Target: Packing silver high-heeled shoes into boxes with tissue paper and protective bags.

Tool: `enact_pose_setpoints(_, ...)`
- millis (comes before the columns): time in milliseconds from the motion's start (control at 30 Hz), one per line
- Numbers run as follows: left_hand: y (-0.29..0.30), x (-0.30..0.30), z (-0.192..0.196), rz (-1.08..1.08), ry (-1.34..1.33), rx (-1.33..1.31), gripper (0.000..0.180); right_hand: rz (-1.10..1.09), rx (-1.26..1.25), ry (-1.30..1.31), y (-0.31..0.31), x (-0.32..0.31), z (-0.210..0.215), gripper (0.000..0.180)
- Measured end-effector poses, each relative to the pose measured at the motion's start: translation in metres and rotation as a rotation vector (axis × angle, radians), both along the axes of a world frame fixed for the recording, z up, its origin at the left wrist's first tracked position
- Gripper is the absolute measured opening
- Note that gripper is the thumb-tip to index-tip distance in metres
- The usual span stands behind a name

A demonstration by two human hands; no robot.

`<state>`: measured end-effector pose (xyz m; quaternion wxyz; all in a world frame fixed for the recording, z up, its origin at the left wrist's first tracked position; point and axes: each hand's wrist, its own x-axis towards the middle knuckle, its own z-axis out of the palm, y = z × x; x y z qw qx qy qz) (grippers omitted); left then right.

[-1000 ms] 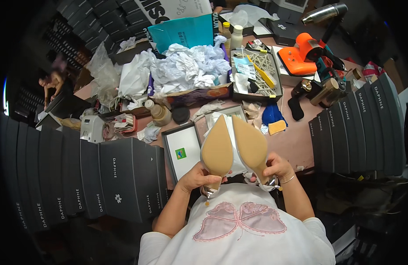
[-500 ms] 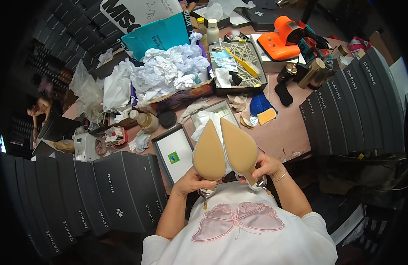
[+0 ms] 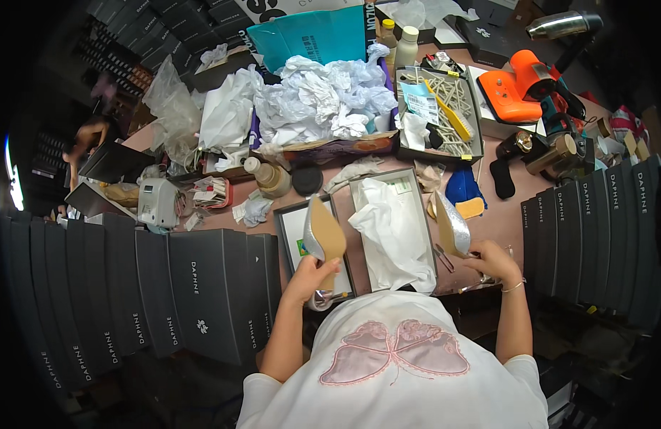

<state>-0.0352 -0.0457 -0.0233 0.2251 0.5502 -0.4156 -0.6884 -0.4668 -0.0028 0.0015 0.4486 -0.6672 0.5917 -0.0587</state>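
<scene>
A silver pointed high-heeled shoe (image 3: 326,232) with a tan sole is gripped near its heel by my left hand (image 3: 310,280), toe pointing away from me. My right hand (image 3: 493,263) holds the matching silver shoe (image 3: 452,227), tilted on its side, its heel part mostly hidden by the fingers. Between the two shoes lies an open shoebox (image 3: 418,255) with white tissue paper (image 3: 388,229) bunched in it and spilling over the near edge. The dark-rimmed box lid (image 3: 294,225), white inside, rests partly behind the left shoe.
Stacks of dark grey shoeboxes stand at left (image 3: 202,286) and right (image 3: 595,222). Beyond are a carton of crumpled paper (image 3: 323,100), a tray of sticks with a yellow brush (image 3: 451,111), an orange device (image 3: 513,96), bottles (image 3: 407,46) and a blue cloth (image 3: 465,187). Another person is at far left.
The shoes, held side by side with soles up, have moved apart to either side and turned. The open box and its tissue paper now show between them.
</scene>
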Motion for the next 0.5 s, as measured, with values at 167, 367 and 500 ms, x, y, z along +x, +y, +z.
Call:
enact_pose_setpoints(167,-0.006,0.026,-0.038,-0.452,-1.012,-0.523,0.037,-0.187,-0.397,0.329,-0.01,0.022,-0.046,0.043)
enact_pose_setpoints(367,-0.027,-0.058,0.014,-0.179,-0.455,-0.628,0.057,0.001,-0.187,-0.003,-0.038,0.14,-0.067,0.05)
enact_pose_setpoints(500,0.003,-0.059,0.018,-0.088,-0.18,-0.548,0.071,-0.463,0.0,-0.523,-0.057,0.122,-0.033,0.027)
